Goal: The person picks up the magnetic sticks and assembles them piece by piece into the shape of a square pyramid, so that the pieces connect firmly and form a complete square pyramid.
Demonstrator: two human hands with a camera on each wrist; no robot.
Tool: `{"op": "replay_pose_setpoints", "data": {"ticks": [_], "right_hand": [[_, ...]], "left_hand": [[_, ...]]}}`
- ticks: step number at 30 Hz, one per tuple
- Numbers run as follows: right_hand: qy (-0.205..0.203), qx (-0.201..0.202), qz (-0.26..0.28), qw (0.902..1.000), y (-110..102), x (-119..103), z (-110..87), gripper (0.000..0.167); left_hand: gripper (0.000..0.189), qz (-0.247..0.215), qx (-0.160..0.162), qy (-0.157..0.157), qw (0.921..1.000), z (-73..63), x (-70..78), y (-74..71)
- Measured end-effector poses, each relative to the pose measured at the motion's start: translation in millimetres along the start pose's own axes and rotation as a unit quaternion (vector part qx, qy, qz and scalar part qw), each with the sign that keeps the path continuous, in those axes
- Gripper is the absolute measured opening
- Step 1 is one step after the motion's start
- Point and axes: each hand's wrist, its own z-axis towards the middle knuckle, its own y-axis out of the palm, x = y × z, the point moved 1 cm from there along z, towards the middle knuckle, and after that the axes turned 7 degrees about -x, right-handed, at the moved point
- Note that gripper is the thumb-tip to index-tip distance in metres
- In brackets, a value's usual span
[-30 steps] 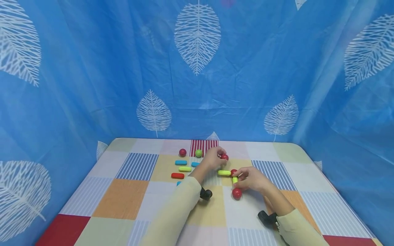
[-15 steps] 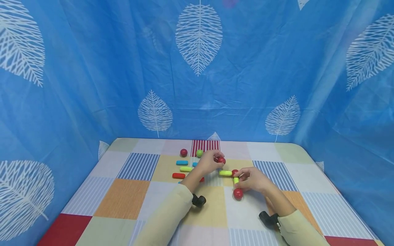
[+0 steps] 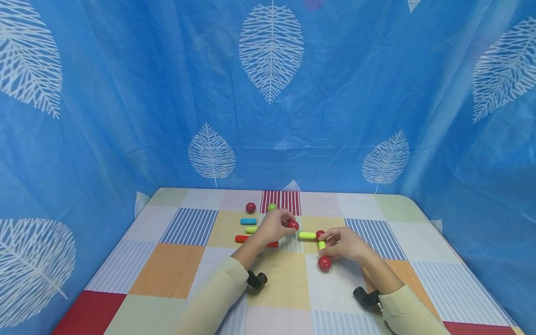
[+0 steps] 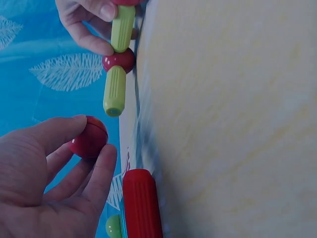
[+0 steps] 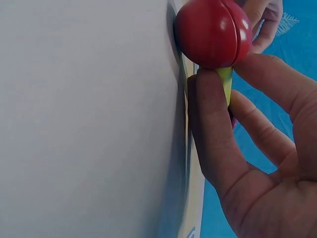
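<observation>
In the head view, my left hand [image 3: 273, 227] holds a red ball [image 3: 293, 225] between thumb and fingers; the left wrist view shows that ball [image 4: 90, 139] with a groove around it. My right hand [image 3: 345, 244] pinches an upright-lying yellow-green rod [image 3: 322, 245]. A red ball [image 3: 324, 264] sits at the rod's near end, and another red ball [image 3: 320, 235] at its far end, partly covered by fingers. From that far ball a second yellow-green rod [image 3: 307, 235] points left, towards the held ball but apart from it. The right wrist view shows the near ball [image 5: 213, 32] large, against the fingertips.
Loose pieces lie left of and behind my left hand: a red ball [image 3: 251, 207], a green ball [image 3: 272, 207], a blue rod [image 3: 248, 221], a yellow-green rod [image 3: 251, 230] and red rods [image 3: 241, 238], some partly hidden by the forearm. Blue leaf-patterned curtains [image 3: 268, 139] enclose the checkered table [image 3: 167, 270].
My left hand has drawn left and nearer to me with the red ball, away from the second yellow-green rod. The right hand keeps its pinch in nearly the same place.
</observation>
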Motion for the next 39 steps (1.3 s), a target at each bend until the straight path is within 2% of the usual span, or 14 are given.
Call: {"op": "replay_pose_setpoints", "data": {"ticks": [6,12,15,23,29,35,39], "right_hand": [[-0.006,-0.002,-0.004,1.0000,-1,0,0.9,0.037],[-0.003,0.000,-0.005,1.0000,-1,-1,0.7,0.036],[0.001,0.001,-0.009,1.0000,0,-1,0.1,0.036],[0.005,0.004,-0.028,0.9996,1,-3,0.6,0.035],[0.008,0.004,-0.022,0.9997,2,-3,2.1,0.035],[0.009,-0.011,-0.011,0.9998,-2,-5,1.9,0.035],[0.008,-0.002,-0.009,0.9999,-10,-8,4.9,0.027]], "left_hand": [[0.033,0.007,-0.010,0.015,0.9998,-5.3,0.8,0.2],[0.025,0.027,-0.016,-0.022,0.9993,-8.0,1.0,2.6],[0.024,0.022,-0.021,-0.038,0.9988,-9.4,0.0,3.9],[0.024,0.023,-0.017,-0.041,0.9988,-8.4,-2.6,6.7],[0.026,0.030,-0.016,-0.053,0.9980,-5.2,-4.4,9.3],[0.029,0.040,-0.014,-0.048,0.9979,-4.3,-4.5,10.2],[0.032,0.056,-0.011,-0.039,0.9976,-9.8,-2.1,10.1]]}}
